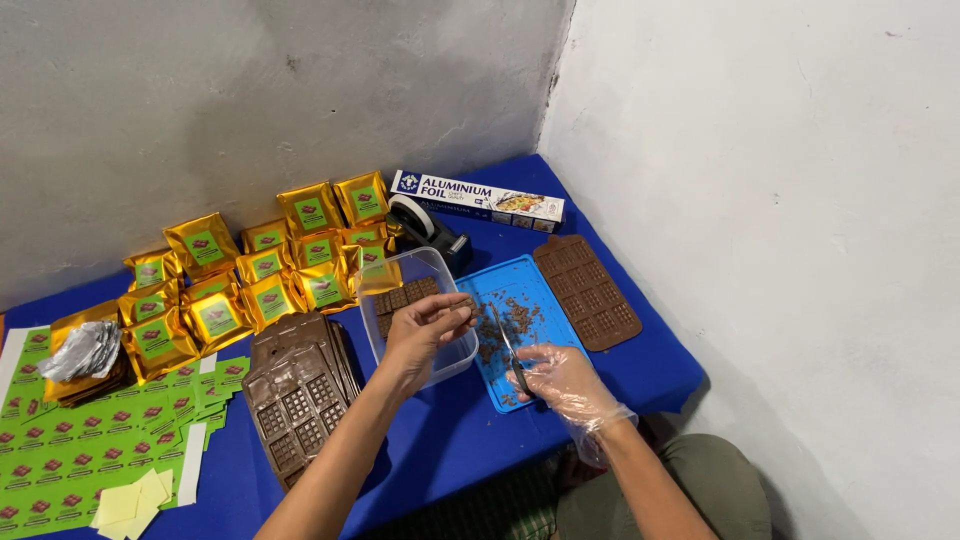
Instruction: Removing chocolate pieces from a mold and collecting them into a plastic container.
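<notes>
Knife (505,338) pointing away, gloved right hand (560,378) gripping it, left hand (425,325) pinching chocolate piece (463,305)

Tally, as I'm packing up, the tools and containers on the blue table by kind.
Foil box: 1
Tape dispenser: 1
Clear tub: 1
Blue tray: 1
Knife: 1
Brown mould lying alone: 1
Total: 6; the stacked moulds overlap too much to count.

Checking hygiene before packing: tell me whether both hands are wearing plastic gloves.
No: only the right hand wears a clear plastic glove; the left hand is bare.
</notes>
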